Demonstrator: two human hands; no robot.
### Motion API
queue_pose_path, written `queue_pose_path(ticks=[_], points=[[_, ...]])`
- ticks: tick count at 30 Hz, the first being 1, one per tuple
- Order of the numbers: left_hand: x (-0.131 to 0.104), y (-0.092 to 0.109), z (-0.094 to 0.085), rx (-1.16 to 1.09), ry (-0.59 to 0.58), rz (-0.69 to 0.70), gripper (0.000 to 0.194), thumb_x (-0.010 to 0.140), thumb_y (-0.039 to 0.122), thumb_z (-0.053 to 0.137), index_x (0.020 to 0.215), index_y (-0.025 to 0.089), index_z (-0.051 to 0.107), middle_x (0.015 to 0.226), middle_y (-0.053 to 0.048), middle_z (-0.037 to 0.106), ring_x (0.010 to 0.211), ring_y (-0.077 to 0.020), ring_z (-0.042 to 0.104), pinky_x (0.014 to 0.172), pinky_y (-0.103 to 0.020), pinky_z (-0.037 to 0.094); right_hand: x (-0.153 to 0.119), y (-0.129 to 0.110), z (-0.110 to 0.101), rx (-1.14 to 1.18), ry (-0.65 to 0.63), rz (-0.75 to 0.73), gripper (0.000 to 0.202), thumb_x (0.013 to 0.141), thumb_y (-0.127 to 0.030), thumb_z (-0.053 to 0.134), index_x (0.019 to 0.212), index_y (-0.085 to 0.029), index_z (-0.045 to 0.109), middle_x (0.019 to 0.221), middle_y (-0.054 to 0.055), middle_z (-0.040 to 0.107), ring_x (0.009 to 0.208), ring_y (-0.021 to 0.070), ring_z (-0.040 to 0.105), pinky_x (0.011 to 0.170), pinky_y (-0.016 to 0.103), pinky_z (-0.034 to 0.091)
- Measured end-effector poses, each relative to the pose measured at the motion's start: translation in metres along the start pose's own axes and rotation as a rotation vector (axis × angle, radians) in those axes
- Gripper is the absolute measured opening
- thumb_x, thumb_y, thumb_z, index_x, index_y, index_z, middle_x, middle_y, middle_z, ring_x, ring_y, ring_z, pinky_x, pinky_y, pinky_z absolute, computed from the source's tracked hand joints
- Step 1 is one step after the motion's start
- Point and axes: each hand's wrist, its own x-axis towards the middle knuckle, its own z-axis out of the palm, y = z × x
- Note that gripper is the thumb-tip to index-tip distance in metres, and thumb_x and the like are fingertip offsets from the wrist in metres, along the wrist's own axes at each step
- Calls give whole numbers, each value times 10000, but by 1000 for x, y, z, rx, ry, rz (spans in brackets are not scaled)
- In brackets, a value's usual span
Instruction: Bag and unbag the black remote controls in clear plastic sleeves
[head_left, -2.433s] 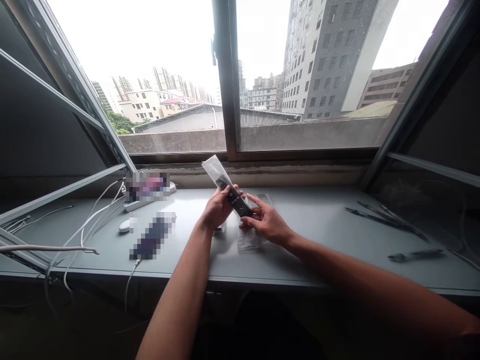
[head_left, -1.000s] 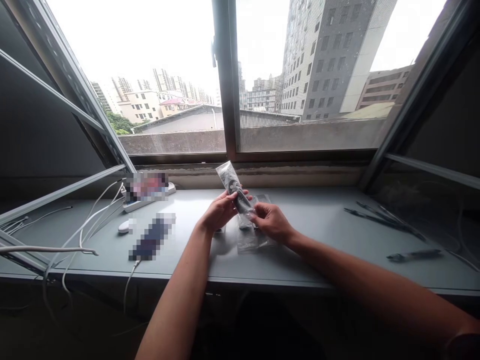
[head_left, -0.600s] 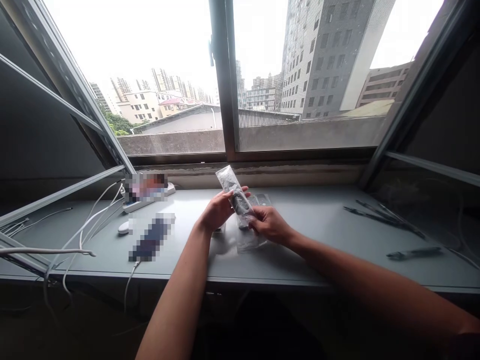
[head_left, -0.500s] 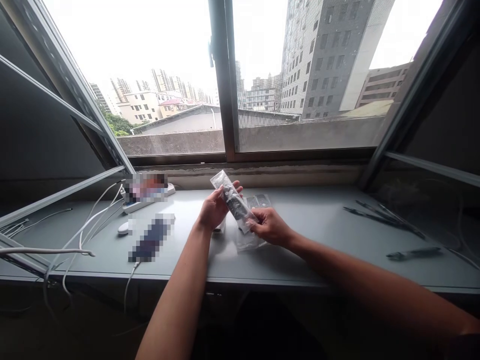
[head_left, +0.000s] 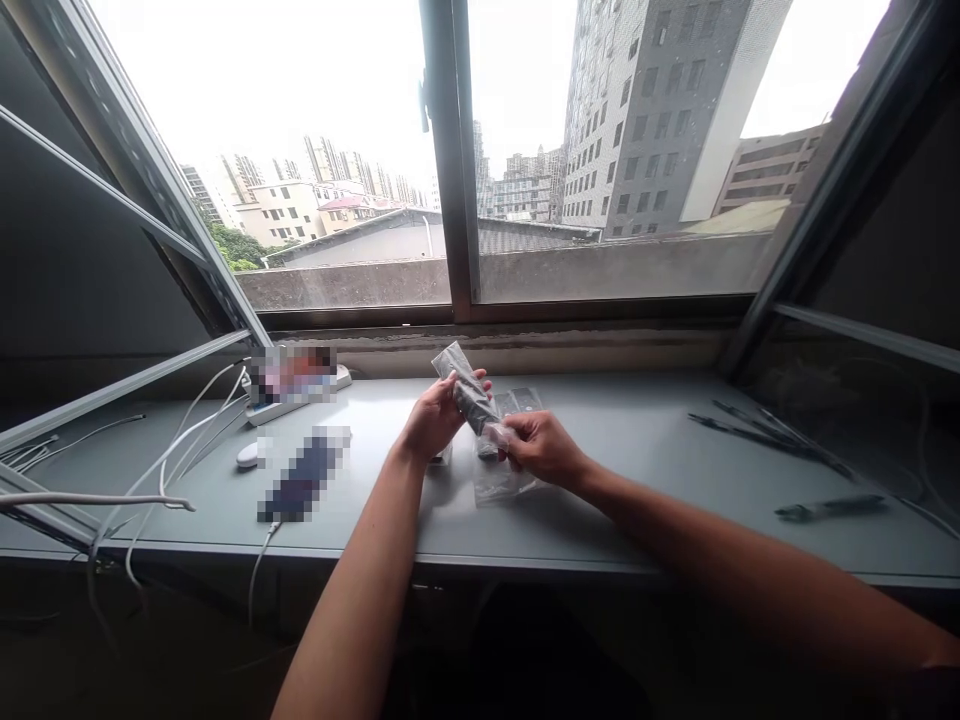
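Above the desk I hold a clear plastic bag (head_left: 472, 395) with a long dark object inside that resembles a remote control; its exact kind is hard to make out. My left hand (head_left: 437, 415) grips the middle of the bag, with the thumb in front and fingertips showing behind it. At the lower end, my right hand (head_left: 541, 445) pinches the crumpled plastic. Beneath the hands, another clear bag (head_left: 510, 490) lies on the desk with a dark item (head_left: 525, 400) at its far end. A small box-like thing (head_left: 442, 457) sits partly hidden under my left hand.
On the grey desk (head_left: 637, 480), a blurred-out phone-like item (head_left: 300, 480), a white rounded object (head_left: 247, 456) and a power strip (head_left: 300, 398) with white cables stand left. Dark pen-like items (head_left: 750, 435) and a greenish tool (head_left: 829, 508) lie right. Metal frames flank the window.
The bag has turned slightly, so its glare has faded and the dark object shows as a plainer surface. Its upper end has shifted a little right; both hands keep hold.
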Motion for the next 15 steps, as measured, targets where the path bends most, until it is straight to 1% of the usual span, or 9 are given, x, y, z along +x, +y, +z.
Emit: queue_pose_path(ticks=[2,5,6,8,9,11,12,14,15], points=[[3,0,-3,31,27,25,368,1041,286,664,1362,107,682,1307,-210,776,1150,-316,787,1021,-449,630,-1,-1,1,0,20,-18,406,977,-452,709,665,-193,690,504,-13,578,462,134,510,504,265,403],[8,-1,-7,127,57,37,325,1032,305,688,1294,113,700,1287,-211,784,1040,-278,803,884,-377,652,-1,-1,2,25,35,-19,328,953,-388,716,691,-192,693,522,-16,583,483,135,519,511,265,404],[9,-1,-9,153,75,39,314,1029,314,697,1271,114,705,1260,-207,792,981,-260,804,828,-350,650,-1,0,2,46,34,-10,267,938,-362,721,735,-190,712,551,-14,607,503,139,540,523,265,420],[11,-1,-11,166,122,65,303,1022,320,707,1247,117,712,1201,-188,807,885,-220,791,753,-307,635,0,0,1,92,17,5,150,917,-327,719,886,-185,755,645,-3,674,568,154,603,568,267,469],[12,0,-13,152,154,90,300,1018,316,710,1246,122,713,1177,-173,812,857,-204,782,738,-294,629,1,-1,1,113,-1,13,165,923,-330,711,978,-183,762,688,4,703,597,161,627,581,266,482],[14,4,-15,102,233,151,301,1013,305,712,1266,141,708,1144,-140,818,846,-184,775,746,-283,629,3,-2,-1,190,-40,49,262,968,-386,673,1120,-185,743,756,27,748,622,168,651,541,250,458],[14,5,-16,76,270,178,302,1014,300,710,1277,152,701,1136,-127,818,857,-180,776,763,-285,633,3,-4,-1,255,-55,73,303,997,-436,641,1144,-185,728,809,50,773,635,174,667,497,238,419],[15,7,-18,43,323,223,287,1012,287,710,1271,164,693,1137,-117,817,880,-177,779,790,-289,638,5,-6,-3,419,-58,121,411,1035,-563,575,1114,-183,712,960,107,810,666,188,703,420,224,322],[15,7,-18,44,326,236,276,1009,285,715,1257,165,694,1149,-119,815,888,-177,779,797,-289,637,6,-6,-4,490,-49,142,479,1040,-630,550,1078,-179,709,1022,130,814,678,195,720,401,222,290]])
